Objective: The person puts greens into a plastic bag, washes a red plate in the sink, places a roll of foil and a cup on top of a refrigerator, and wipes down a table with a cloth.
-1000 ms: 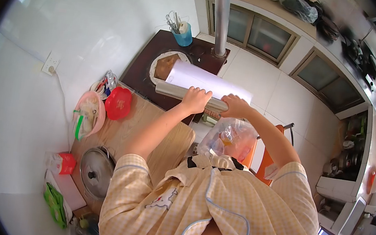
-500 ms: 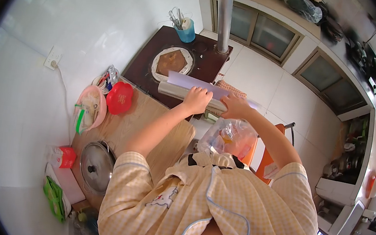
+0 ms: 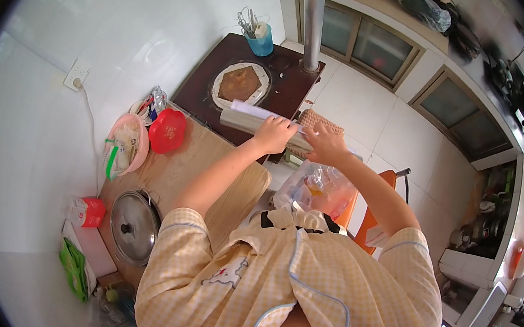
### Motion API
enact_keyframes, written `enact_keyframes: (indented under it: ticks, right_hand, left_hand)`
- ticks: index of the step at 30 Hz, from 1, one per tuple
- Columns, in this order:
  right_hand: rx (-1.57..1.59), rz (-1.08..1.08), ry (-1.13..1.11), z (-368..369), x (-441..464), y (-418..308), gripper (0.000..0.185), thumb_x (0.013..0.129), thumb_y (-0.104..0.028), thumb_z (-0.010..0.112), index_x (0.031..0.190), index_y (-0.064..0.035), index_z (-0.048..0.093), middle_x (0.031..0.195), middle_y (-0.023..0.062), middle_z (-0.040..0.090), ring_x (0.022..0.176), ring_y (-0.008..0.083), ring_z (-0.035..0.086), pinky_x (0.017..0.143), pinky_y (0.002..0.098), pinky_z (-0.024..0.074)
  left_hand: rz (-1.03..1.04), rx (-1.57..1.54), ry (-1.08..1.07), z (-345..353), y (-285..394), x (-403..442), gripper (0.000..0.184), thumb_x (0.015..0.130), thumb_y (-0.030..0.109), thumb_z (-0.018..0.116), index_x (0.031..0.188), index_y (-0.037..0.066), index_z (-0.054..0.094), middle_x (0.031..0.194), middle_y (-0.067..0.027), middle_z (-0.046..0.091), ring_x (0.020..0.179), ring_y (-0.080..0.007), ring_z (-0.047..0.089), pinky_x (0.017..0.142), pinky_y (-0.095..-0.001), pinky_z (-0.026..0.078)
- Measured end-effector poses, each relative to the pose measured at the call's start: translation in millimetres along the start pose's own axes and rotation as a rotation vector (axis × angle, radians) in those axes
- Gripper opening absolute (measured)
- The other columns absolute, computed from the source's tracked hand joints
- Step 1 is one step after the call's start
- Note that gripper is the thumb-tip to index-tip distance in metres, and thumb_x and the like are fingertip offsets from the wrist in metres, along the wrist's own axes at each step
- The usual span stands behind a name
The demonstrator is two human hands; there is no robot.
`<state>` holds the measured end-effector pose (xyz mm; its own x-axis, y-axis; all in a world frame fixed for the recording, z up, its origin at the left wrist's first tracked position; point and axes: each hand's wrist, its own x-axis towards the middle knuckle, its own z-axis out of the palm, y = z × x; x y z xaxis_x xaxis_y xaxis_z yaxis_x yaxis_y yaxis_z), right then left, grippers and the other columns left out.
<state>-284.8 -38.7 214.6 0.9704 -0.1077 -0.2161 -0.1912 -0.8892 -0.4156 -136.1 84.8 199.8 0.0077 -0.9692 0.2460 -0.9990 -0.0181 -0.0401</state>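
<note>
Over the near edge of the dark stove top (image 3: 203, 82), a greyish, shiny roll (image 3: 238, 119) lies crosswise in front of me. A pale white-lavender sheet (image 3: 250, 108) runs along its far side. My left hand (image 3: 274, 134) is closed over the middle of the roll, fingers curled across the top. My right hand (image 3: 325, 145) bends over the roll's right part, its fingers somewhat apart and resting on it; its thumb side faces my left hand. The roll's right end is mostly hidden under that hand. What the roll is made of, I cannot tell.
A blue cup of utensils (image 3: 260, 40) and a metal pipe (image 3: 313, 27) stand at the stove's back. The wooden table (image 3: 215, 177) at left bears a red dish (image 3: 167, 131), a pink basket (image 3: 141, 150) and a lidded pot (image 3: 134, 226). A clear plastic bag (image 3: 310, 191) hangs below my right arm.
Less of the pale sheet shows beyond the roll, above all on the right. My right hand's fingers have spread a little and shifted over the roll. My left hand stays nearly in place.
</note>
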Motion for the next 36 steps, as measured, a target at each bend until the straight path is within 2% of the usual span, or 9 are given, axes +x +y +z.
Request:
enact_keyframes:
  ticks: [2,5,13,15,17,19,23,30,36]
  right_hand:
    - [-0.496,-0.086,0.392,20.5,-1.0,-2.5,0.065,0.065,-0.031,0.065,0.117,-0.0103,0.033,0.092,0.0101,0.049,0.088,0.0254,0.051,0.073,0.0390,0.0431]
    - [-0.405,0.003,0.337,23.9,6.0,6.5,0.062,0.065,-0.030,0.066,0.115,-0.0118,0.035,0.092,0.0092,0.051,0.089,0.0265,0.051,0.072,0.0394,0.0436]
    - [0.616,0.171,-0.464,-4.8,1.2,-2.4,0.055,0.053,-0.030,0.063,0.101,-0.0056,0.051,0.094,0.0178,0.055,0.091,0.0316,0.053,0.071,0.0368,0.0452]
    - [0.455,-0.009,-0.361,28.0,6.5,-3.3,0.059,0.056,-0.026,0.063,0.109,-0.0087,0.045,0.094,0.0172,0.052,0.089,0.0327,0.053,0.071,0.0370,0.0454]
    - [-0.127,-0.252,0.365,47.2,-1.3,-19.3,0.057,0.061,-0.018,0.061,0.113,-0.0116,0.040,0.090,0.0130,0.050,0.085,0.0300,0.054,0.070,0.0367,0.0455]
    - [-0.293,-0.262,0.426,63.2,3.4,-34.8,0.051,0.063,-0.012,0.058,0.110,-0.0128,0.039,0.087,0.0088,0.049,0.081,0.0262,0.054,0.066,0.0373,0.0466]
    - [-0.097,-0.321,0.232,45.7,16.9,-75.7,0.048,0.060,-0.011,0.059,0.104,-0.0117,0.042,0.085,0.0099,0.053,0.077,0.0288,0.055,0.061,0.0408,0.0470]
    - [0.776,-0.346,-0.768,43.7,36.6,-177.2,0.061,0.059,-0.015,0.063,0.114,-0.0024,0.037,0.085,0.0170,0.055,0.069,0.0229,0.055,0.066,0.0349,0.0445]
    - [0.085,-0.652,0.192,46.5,13.0,-273.2,0.071,0.063,-0.016,0.061,0.125,-0.0181,0.028,0.089,0.0146,0.054,0.073,0.0352,0.057,0.060,0.0462,0.0455]
  left_hand:
    - [-0.174,-0.121,-0.189,-4.6,1.5,4.7,0.026,0.060,0.009,0.055,0.085,0.007,0.051,0.077,-0.0105,0.057,0.078,-0.0280,0.056,0.068,-0.0379,0.043]
    - [-0.203,-0.200,-0.225,-7.6,10.8,4.0,0.027,0.059,0.011,0.056,0.085,0.006,0.051,0.078,-0.0110,0.058,0.078,-0.0289,0.056,0.067,-0.0393,0.044]
    - [0.043,0.154,0.278,0.7,25.2,-32.9,0.014,0.066,0.008,0.050,0.080,0.007,0.050,0.066,-0.0037,0.046,0.064,-0.0202,0.045,0.062,-0.0323,0.036]
    - [-0.031,0.155,0.184,-4.8,28.1,-46.3,0.010,0.066,0.009,0.050,0.076,0.007,0.050,0.065,-0.0045,0.049,0.064,-0.0214,0.048,0.062,-0.0338,0.038]
    - [-0.200,0.091,0.008,-15.3,27.7,-61.0,0.011,0.063,0.010,0.052,0.074,0.008,0.049,0.065,-0.0062,0.052,0.065,-0.0238,0.052,0.060,-0.0357,0.039]
    - [-0.335,0.074,-0.029,-26.5,28.6,-76.5,0.014,0.060,0.012,0.055,0.072,0.009,0.047,0.063,-0.0068,0.051,0.065,-0.0247,0.053,0.059,-0.0349,0.039]
    - [-0.353,0.130,-0.030,-54.3,26.5,-121.1,0.014,0.063,0.013,0.053,0.076,0.009,0.049,0.071,-0.0048,0.051,0.072,-0.0226,0.052,0.069,-0.0359,0.040]
    - [-0.250,0.549,0.215,-125.1,19.9,-223.0,0.010,0.067,0.018,0.052,0.076,0.013,0.052,0.072,-0.0003,0.050,0.072,-0.0162,0.050,0.073,-0.0356,0.040]
    - [-0.563,0.628,-0.066,-221.6,34.2,-284.4,0.019,0.062,0.017,0.057,0.081,0.016,0.054,0.078,-0.0010,0.053,0.081,-0.0175,0.050,0.080,-0.0389,0.035]
